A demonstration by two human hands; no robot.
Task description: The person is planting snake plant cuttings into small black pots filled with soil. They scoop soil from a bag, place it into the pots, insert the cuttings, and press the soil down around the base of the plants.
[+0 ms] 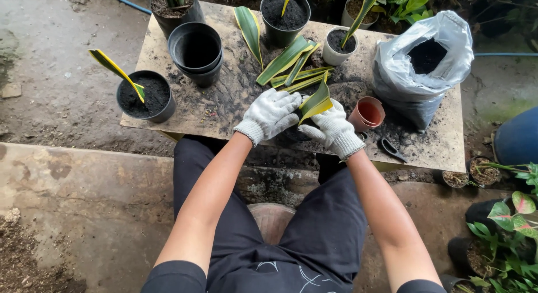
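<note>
Both my hands wear white knit gloves. My left hand [270, 113] and my right hand [333, 127] meet over a dark pot at the near edge of the low soil-strewn table [185, 111]; the pot is mostly hidden under them. Between the hands stands a green leaf cutting with yellow edges [316, 101]. My right hand grips its base, and my left hand presses beside it with fingers spread. More cut leaves [291, 66] lie on the table just beyond.
A black pot with soil and one cutting [145, 95] stands at the left, stacked empty black pots [197, 51] behind it. A small terracotta pot [367, 113], an open bag of soil [423, 63] and black scissors [391, 149] are at the right. Potted plants [504, 231] crowd the floor's right.
</note>
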